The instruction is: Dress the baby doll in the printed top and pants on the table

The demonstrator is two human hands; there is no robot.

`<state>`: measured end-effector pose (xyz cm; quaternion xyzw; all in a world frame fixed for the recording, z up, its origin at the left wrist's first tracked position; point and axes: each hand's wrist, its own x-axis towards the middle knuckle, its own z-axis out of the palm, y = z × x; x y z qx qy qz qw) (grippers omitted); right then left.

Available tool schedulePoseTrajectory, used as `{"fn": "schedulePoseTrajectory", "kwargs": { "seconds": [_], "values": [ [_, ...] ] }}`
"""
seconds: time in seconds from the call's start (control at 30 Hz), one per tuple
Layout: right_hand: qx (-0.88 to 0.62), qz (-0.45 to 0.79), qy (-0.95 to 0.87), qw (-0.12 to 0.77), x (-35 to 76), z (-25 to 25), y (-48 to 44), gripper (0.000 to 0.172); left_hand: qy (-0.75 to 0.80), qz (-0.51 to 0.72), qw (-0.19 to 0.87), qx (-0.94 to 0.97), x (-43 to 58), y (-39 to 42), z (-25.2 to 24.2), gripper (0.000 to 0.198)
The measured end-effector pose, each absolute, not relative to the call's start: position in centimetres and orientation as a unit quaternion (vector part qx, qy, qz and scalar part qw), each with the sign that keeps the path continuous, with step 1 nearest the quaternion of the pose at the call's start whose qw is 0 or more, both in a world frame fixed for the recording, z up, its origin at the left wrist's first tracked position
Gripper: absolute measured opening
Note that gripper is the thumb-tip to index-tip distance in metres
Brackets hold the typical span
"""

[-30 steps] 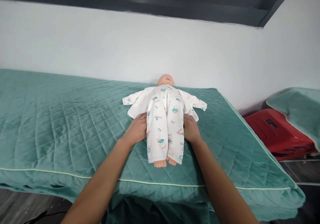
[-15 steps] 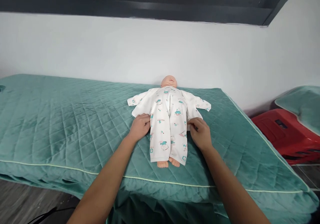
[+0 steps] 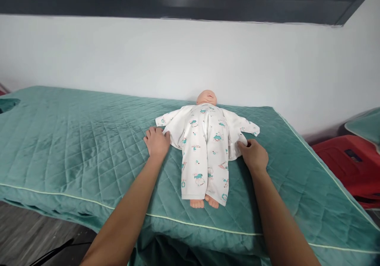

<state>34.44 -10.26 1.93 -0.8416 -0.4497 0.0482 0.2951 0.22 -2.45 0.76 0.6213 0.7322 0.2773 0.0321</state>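
A baby doll [image 3: 207,98] lies on its back on a green quilted bed [image 3: 74,139], head toward the wall, bare feet toward me. It wears white printed trousers [image 3: 204,163] and an unfastened white printed top [image 3: 178,123] spread out to both sides. My left hand [image 3: 156,142] lies flat on the quilt, fingers stretched out, fingertips at the top's left flap. My right hand [image 3: 254,153] is closed on the lower corner of the top's right flap, held out sideways from the doll.
A white wall rises right behind the doll's head, with a dark window frame [image 3: 208,4] above. A red plastic object [image 3: 347,167] stands on the floor at the right, next to another green-covered surface [image 3: 365,125]. The bed's front edge runs below the doll's feet.
Both hands have moved outward from the doll's hips, drawing the top's flaps open to the sides. The view has shifted a little, so the doll sits slightly more to the right.
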Motion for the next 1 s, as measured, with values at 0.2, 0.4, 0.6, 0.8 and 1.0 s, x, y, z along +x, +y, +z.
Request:
{"fn": "schedulePoseTrajectory", "kwargs": {
  "seconds": [0.2, 0.4, 0.6, 0.8, 1.0],
  "values": [
    [-0.622, 0.169, -0.450, 0.618, 32.0, 5.6, -10.0, 0.022, 0.659, 0.419, 0.147, 0.607, 0.0, -2.9, 1.4, 0.019],
    [-0.494, 0.250, -0.765, 0.328, 27.7, 11.6, -11.5, 0.023, 0.451, 0.595, 0.257, 0.614, 3.4, -5.7, 7.5, 0.018],
    [-0.583, 0.278, -0.615, 0.453, 28.8, 12.1, -6.5, 0.037, 0.349, 0.335, 0.360, 0.798, 5.7, -5.3, 11.0, 0.022],
    [-0.733, 0.152, -0.566, 0.344, 27.2, 11.5, 2.1, 0.038, 0.604, 0.447, 0.328, 0.573, 8.1, 4.0, 9.2, 0.021],
    [-0.718, 0.152, -0.571, 0.367, 26.1, 10.2, 2.7, 0.028, 0.442, 0.467, 0.497, 0.582, 11.0, 6.3, 11.6, 0.022]
  ]
}}
